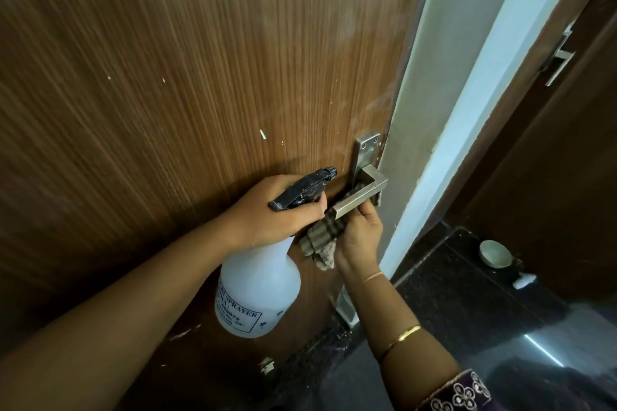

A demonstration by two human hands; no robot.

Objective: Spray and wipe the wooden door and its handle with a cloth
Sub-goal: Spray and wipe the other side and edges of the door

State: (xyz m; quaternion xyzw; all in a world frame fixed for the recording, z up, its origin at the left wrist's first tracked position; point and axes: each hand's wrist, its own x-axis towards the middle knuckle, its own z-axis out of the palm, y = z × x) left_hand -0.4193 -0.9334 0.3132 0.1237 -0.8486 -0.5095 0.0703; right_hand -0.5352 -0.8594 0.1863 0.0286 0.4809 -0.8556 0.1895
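Observation:
A brown wooden door (187,83) fills the left and centre of the view. Its square metal lever handle (359,197) sits at the door's right edge, on a steel backplate. My left hand (277,210) grips the neck of a white spray bottle (258,290) with a black trigger head whose nozzle points at the handle. My right hand (359,237) holds a checked grey-brown cloth (319,242) against the underside of the lever, fingers curled round it. The cloth's loose end hangs below the handle.
A grey-white door frame and wall (444,117) stands right of the door. A second dark door with a metal handle (562,55) is at far right. On the dark polished floor (467,304) lie a small round bowl (495,253) and a white scrap (524,281).

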